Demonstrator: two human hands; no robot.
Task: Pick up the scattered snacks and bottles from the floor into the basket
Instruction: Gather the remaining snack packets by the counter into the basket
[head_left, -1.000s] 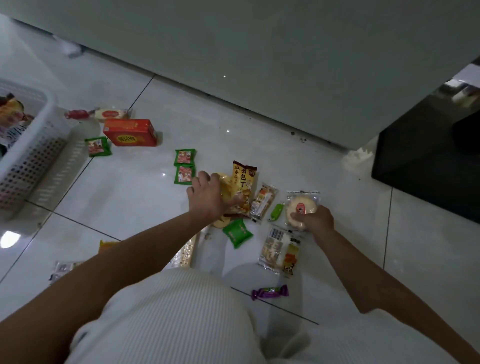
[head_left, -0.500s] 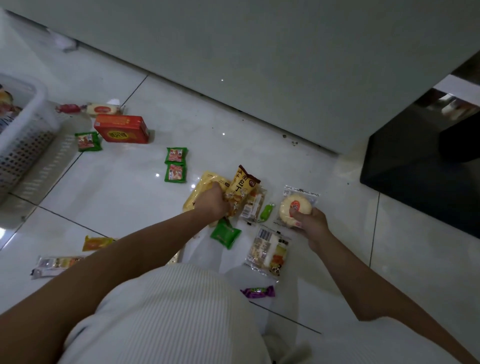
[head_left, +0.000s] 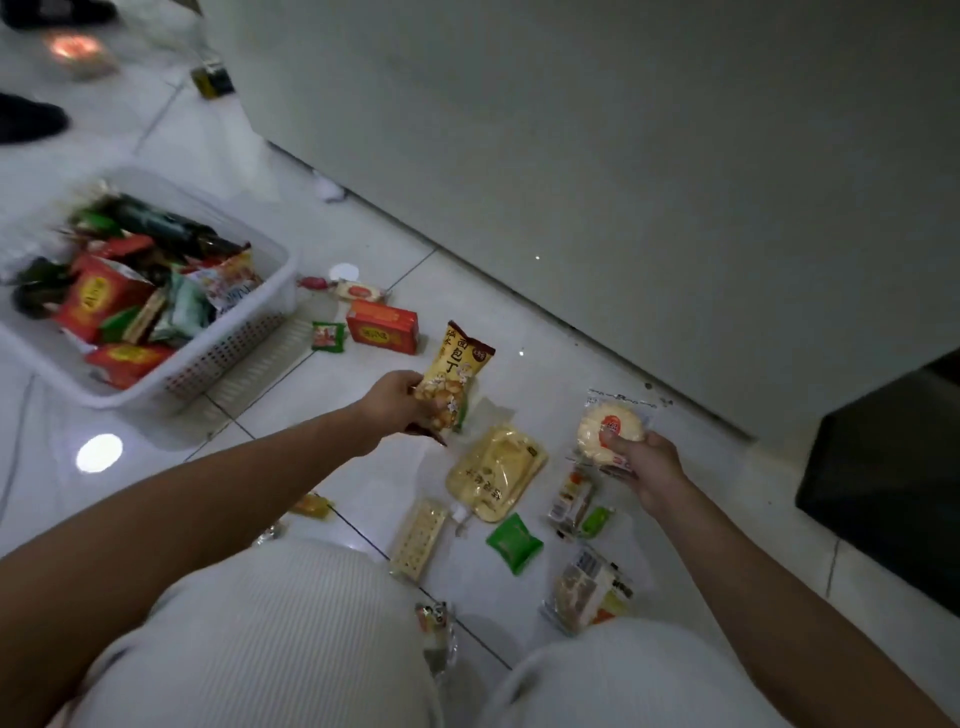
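Head view, looking down past both knees. Largest item: the white basket (head_left: 244, 338) at far left on the tile floor (head_left: 519, 322), heaped with boxes, packets and a dark bottle. The flat yellow pouch (head_left: 496, 473) lies on the floor between the forearms, with no hand on it. The left hand (head_left: 395, 402) is raised, its fingers curled round the lower end of a tall snack bag (head_left: 457, 374), which stands upright, slightly tilted and well apart from the basket. The red box (head_left: 382, 327) lies near the basket's near corner. The right hand (head_left: 647, 462) grips the round cake (head_left: 608, 434) in its clear wrap, thumb across the face; I cannot tell whether it is off the floor. Smaller items on the floor: the cracker strip (head_left: 418, 538) and the green sachet (head_left: 514, 540). Judgement: the bag looks light and puffed, with slick film, so a hold on the body near the bottom seam should serve for the carry. The cake looks soft and crushable, so it is best held by the rim with light pressure. The pouch looks limp, so pinch an edge.
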